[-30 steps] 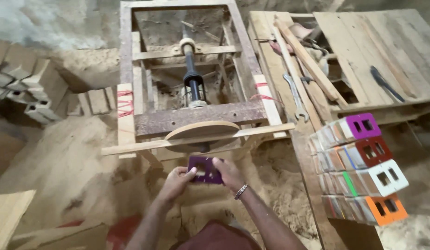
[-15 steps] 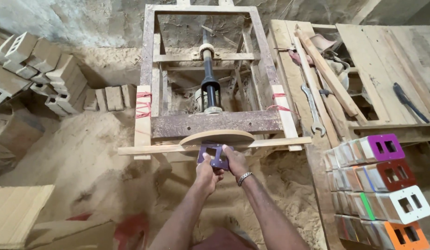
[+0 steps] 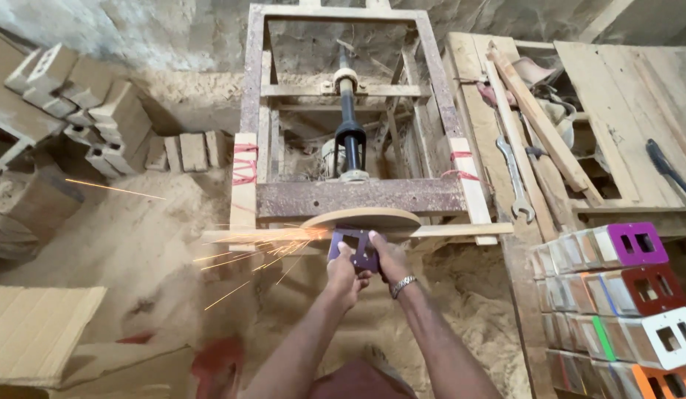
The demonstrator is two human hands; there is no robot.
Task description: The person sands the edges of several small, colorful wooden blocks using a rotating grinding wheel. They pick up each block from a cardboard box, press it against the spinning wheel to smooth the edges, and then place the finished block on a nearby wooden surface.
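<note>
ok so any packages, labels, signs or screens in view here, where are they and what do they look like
No labels, signs or screens show.
Cardboard sheet: lower left on the sawdust floor, flat, plain tan.
Stacked box-like pieces: right edge, pale sides, square faces in purple, red, white and orange, each with two cut-outs.
Plain wooden blocks: upper left, piled, unpainted.
Purple piece: centre, held by both hands, left hand and right hand, against the disc, throwing sparks.
</note>
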